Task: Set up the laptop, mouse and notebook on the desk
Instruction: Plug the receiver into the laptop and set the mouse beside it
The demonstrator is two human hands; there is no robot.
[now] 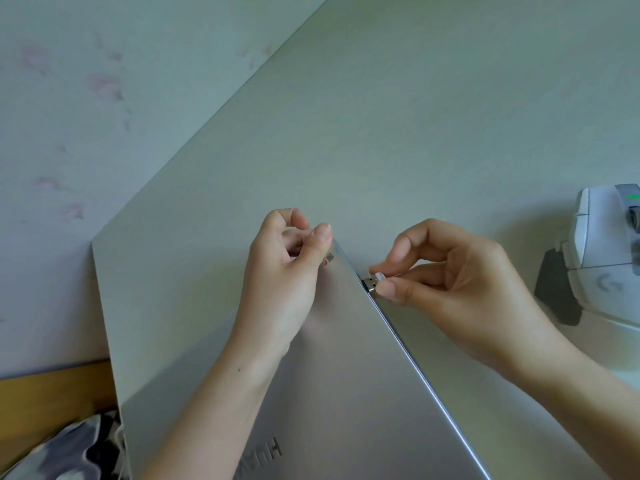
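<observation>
Both hands are working at the far corner of the closed laptop point(346, 375). The right hand point(460, 292) is pinching a small USB plug point(372, 283) between thumb and forefinger and holding its metal end against the laptop's right edge, where a port seems to be; whether the plug is already partly in is hard to tell. The left hand point(287, 271) is lying on the lid near that corner, its fingers curled loosely inward and gripping nothing that is visible, so it appears to be steadying the machine.

The laptop is lying flat on the pale desk point(450, 116) with its lid down and its brand lettering facing up. The mouse point(606, 258), white with a green light glowing, is sitting on the desk well to the right of the hands, at the edge of the view. No notebook is showing anywhere.

Judging by this, the task is in its early part: laptop and mouse are already on the desk, and the plug, probably the mouse's receiver, is being fitted. Opening the lid, bringing the mouse to a usable spot and laying out the notebook all appear to be remaining.
</observation>
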